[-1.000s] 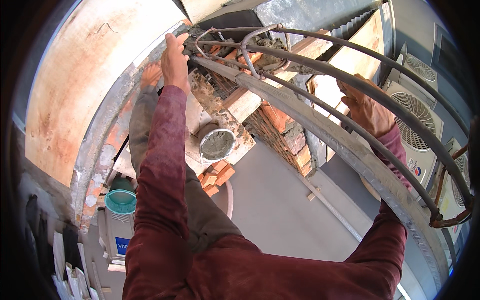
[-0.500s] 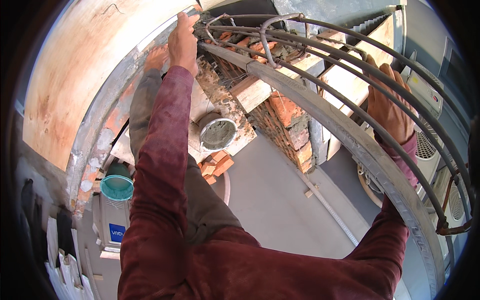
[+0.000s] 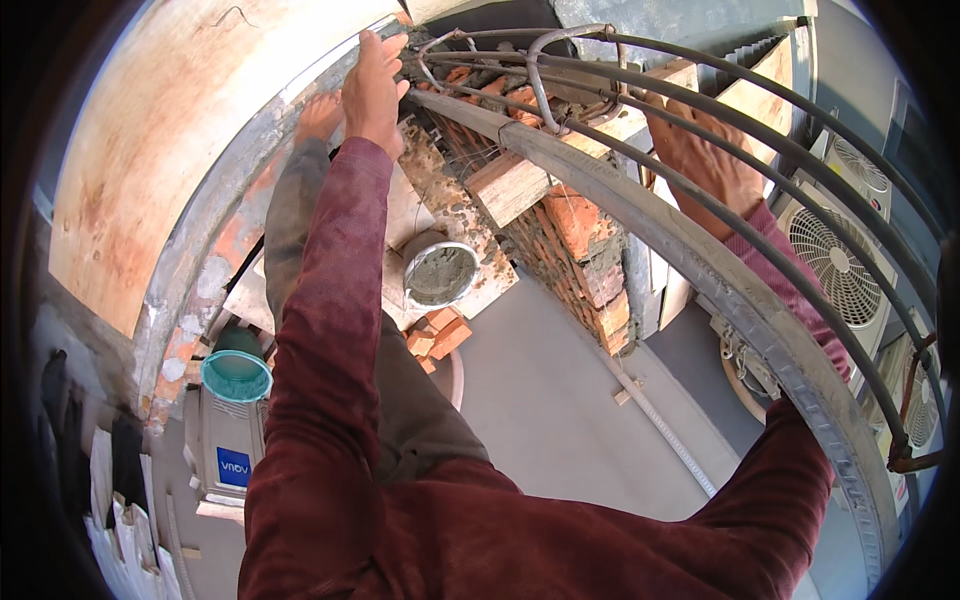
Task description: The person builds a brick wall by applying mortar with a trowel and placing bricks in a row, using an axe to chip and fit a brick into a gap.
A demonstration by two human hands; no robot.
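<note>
Here's the left hand [image 3: 374,98], up at the inner edge of the curved wall [image 3: 225,235], fingers extended and parted, nothing seen in them, just beside the far end of the rebar cage [image 3: 790,150]! That cage is the big piece here: its far end lies over the top of the brick pillar [image 3: 590,265], its bars sweeping down toward the lower right, with a grey curved beam [image 3: 640,203] running alongside. Over to the right hand [image 3: 705,150], in behind the bars, fingers partly hidden; whether they grip anything, I can't tell!

Below, a mortar bucket [image 3: 441,275] stands near the lower corner of the stained board [image 3: 492,265], loose orange bricks [image 3: 438,335] just below that board's lower edge. A green bucket [image 3: 237,375] sits out left, and past the right forearm, a fan unit [image 3: 838,258]!
</note>
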